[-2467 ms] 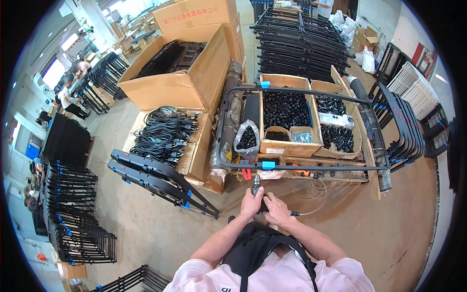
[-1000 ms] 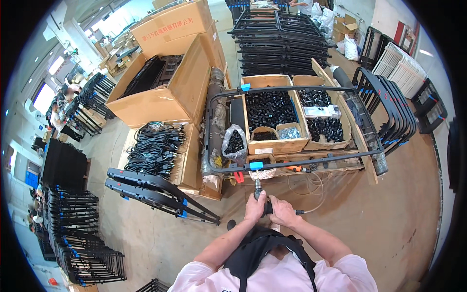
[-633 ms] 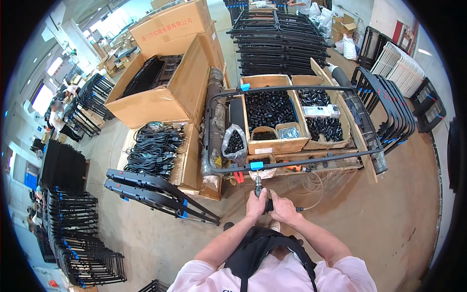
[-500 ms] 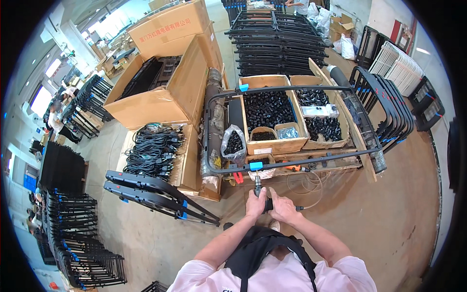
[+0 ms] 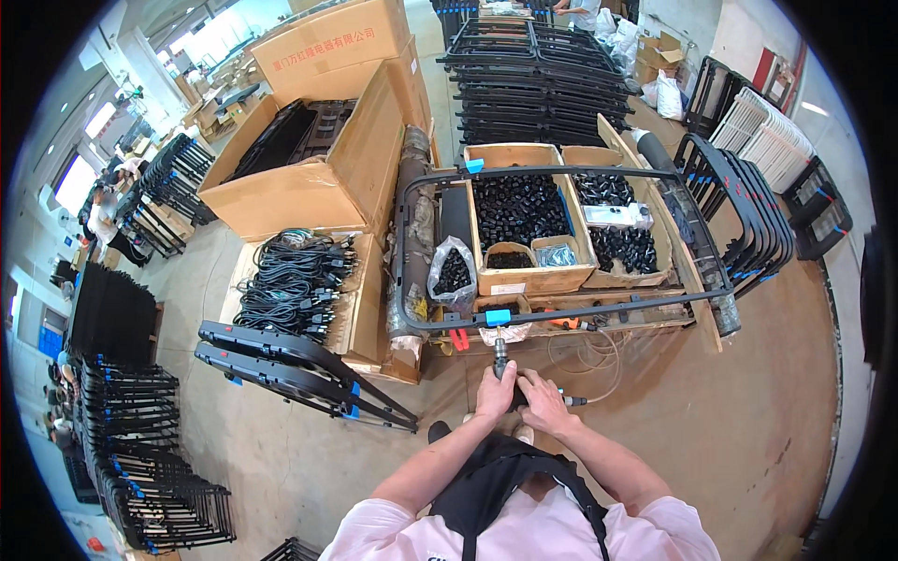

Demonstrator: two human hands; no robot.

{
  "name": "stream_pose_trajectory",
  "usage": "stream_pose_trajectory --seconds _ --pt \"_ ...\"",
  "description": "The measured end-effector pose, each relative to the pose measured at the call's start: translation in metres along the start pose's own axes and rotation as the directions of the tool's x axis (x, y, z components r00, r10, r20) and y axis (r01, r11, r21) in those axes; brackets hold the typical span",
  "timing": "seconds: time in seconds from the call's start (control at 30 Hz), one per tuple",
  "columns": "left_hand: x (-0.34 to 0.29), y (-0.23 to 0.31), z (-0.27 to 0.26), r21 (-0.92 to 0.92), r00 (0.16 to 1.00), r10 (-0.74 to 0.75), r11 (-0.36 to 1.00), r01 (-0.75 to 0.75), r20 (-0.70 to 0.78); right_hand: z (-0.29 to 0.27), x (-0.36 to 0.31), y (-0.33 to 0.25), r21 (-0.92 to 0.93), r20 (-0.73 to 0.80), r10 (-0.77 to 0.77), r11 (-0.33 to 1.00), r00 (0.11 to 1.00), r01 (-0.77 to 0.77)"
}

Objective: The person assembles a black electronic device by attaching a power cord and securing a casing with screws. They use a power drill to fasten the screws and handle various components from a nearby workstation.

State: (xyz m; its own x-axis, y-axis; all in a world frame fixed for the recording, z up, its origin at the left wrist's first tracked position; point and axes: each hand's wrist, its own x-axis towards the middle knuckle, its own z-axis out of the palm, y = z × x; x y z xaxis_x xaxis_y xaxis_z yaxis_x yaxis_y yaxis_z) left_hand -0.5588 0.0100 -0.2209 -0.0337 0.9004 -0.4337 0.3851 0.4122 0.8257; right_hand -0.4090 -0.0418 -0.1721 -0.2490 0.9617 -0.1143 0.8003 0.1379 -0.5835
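Evidently, the power driver is clasped by curled fingers of left hand and right hand, off the near edge of the bench; by tilting, the blue block on the frame could be marred.

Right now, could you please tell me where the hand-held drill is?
In the head view, the drill is below and right of centre, in the left hand and right hand, pointing at the blue piece on the black frame's near rail.
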Motion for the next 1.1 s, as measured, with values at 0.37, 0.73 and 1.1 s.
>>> stream_pose_trajectory --seconds 0.37,0.73,1.1 --pt "-0.009 -0.006 -0.007 -0.037 0.996 -0.056 0.998 0.059 0.067 0.007 -0.008 -0.006 -0.045 -0.039 -0.019 0.999 0.999 0.017" --pt "-0.024 -0.015 0.003 -0.012 0.916 -0.051 0.998 0.061 0.398 -0.013 -0.046 -0.001 0.053 0.169 0.243 0.966 0.955 -0.255" --pt "0.059 0.159 0.083 0.143 0.512 0.348 0.703 -0.697 0.785 -0.109 -0.074 0.149 0.142 -0.101 0.623 0.781 0.776 -0.608"
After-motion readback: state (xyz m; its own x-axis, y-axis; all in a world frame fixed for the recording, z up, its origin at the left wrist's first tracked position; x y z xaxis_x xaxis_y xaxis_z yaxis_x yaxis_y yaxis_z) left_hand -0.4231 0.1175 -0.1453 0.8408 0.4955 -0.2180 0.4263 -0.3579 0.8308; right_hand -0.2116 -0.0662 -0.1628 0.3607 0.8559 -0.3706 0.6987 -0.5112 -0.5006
